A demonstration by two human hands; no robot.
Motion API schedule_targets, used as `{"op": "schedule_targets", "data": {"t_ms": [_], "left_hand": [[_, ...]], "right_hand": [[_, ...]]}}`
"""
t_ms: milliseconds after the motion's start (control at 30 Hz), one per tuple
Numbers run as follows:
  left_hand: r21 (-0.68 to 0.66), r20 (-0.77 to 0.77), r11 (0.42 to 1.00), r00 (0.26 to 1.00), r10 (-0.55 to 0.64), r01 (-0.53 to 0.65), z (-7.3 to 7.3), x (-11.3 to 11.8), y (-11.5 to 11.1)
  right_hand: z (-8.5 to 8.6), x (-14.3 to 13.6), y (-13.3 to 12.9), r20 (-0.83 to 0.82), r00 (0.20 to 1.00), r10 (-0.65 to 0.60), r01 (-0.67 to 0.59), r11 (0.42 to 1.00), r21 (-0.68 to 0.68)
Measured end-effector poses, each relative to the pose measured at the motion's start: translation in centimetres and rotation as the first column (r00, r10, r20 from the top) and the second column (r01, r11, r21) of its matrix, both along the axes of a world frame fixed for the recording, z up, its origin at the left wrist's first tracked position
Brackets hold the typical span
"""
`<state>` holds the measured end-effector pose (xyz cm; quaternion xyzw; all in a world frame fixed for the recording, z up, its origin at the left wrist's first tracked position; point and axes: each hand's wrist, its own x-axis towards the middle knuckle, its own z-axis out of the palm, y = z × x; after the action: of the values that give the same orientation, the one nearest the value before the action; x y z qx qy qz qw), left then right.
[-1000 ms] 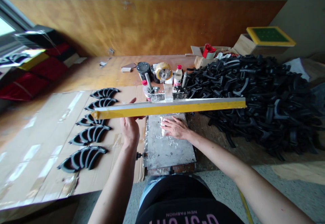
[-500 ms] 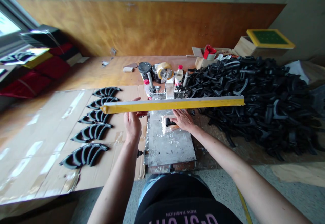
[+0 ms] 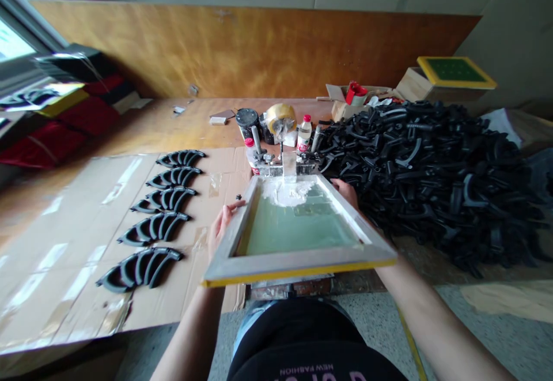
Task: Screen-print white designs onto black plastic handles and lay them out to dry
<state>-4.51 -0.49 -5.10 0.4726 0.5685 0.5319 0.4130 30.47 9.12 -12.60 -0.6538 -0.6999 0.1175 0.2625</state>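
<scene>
A screen printing frame (image 3: 302,260) with a pale border, yellow outer edge and greenish mesh tilts down over the printing base, its far end at the clamp (image 3: 289,165). White paste (image 3: 287,193) lies on the far part of the mesh. My left hand (image 3: 222,225) is closed on the frame's left side, fingers at its edge. On the opposite side my right hand (image 3: 347,192) grips the right edge, partly hidden by the frame. Most of the metal base plate beneath is covered by the frame, and so is whatever lies on it.
Several curved black parts (image 3: 140,268) lie in rows on cardboard (image 3: 56,289) at left. A big heap of black parts (image 3: 419,168) fills the right. Behind the clamp stand a tape roll (image 3: 280,117), a red-capped bottle (image 3: 305,133) and a black tub (image 3: 247,120).
The screen frame has swung down from a raised, edge-on position to a low tilt. My right hand has left the black part on the base plate and moved to the frame's right side.
</scene>
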Motion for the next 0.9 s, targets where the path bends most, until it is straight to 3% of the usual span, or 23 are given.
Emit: {"op": "schedule_targets", "data": {"t_ms": [33, 100, 200, 267, 367, 467, 600, 667, 733, 833, 900], "left_hand": [[-0.077, -0.005, 0.997, 1.000, -0.025, 0.025, -0.5, -0.3, -0.8], [-0.231, 0.008, 0.969, 0.996, -0.085, 0.084, -1.9, -0.7, -2.0], [-0.367, 0.069, 0.919, 0.990, -0.126, 0.143, -4.9, -0.7, -2.7], [-0.386, 0.069, 0.913, 0.991, -0.116, 0.134, -6.9, -0.5, -2.6], [-0.387, 0.047, 0.913, 0.992, -0.121, 0.130, -8.9, -0.4, -2.3], [-0.389, 0.026, 0.911, 0.990, -0.140, 0.139, -9.4, -0.5, -2.2], [-0.397, 0.012, 0.910, 0.992, -0.123, 0.117, -9.3, -0.4, -2.4], [-0.395, -0.006, 0.914, 0.994, -0.105, 0.094, -9.3, -0.4, -2.4], [-0.394, -0.014, 0.915, 0.995, -0.097, 0.083, -9.4, -0.3, -2.4], [-0.399, -0.012, 0.913, 0.995, -0.099, 0.086, -9.4, -0.4, -2.4], [-0.406, -0.010, 0.910, 0.995, -0.104, 0.091, -9.4, -0.4, -2.4]], "right_hand": [[0.6, 0.1, 0.2, -0.025, 0.997, -0.067, 0.067, 0.998, 0.010], [2.1, -1.3, 0.7, -0.070, 0.996, -0.059, 0.066, 0.993, 0.096], [3.9, -5.7, 1.9, -0.008, 0.984, 0.179, -0.171, 0.951, 0.259], [4.4, -8.5, 2.5, 0.098, 0.954, 0.283, -0.298, 0.927, 0.227], [4.2, -10.5, 2.9, 0.239, 0.909, 0.341, -0.361, 0.931, 0.047], [3.4, -10.3, 2.6, 0.326, 0.892, 0.313, -0.318, 0.947, -0.039], [2.6, -10.2, 0.9, 0.374, 0.906, 0.197, -0.204, 0.979, -0.021], [2.3, -10.7, -0.6, 0.378, 0.892, 0.248, -0.256, 0.966, -0.029], [2.3, -11.1, -2.2, 0.359, 0.843, 0.400, -0.411, 0.910, -0.047], [3.0, -10.6, -4.0, 0.329, 0.690, 0.645, -0.663, 0.746, -0.071], [3.8, -9.9, -4.3, 0.304, 0.612, 0.730, -0.748, 0.659, -0.077]]}}
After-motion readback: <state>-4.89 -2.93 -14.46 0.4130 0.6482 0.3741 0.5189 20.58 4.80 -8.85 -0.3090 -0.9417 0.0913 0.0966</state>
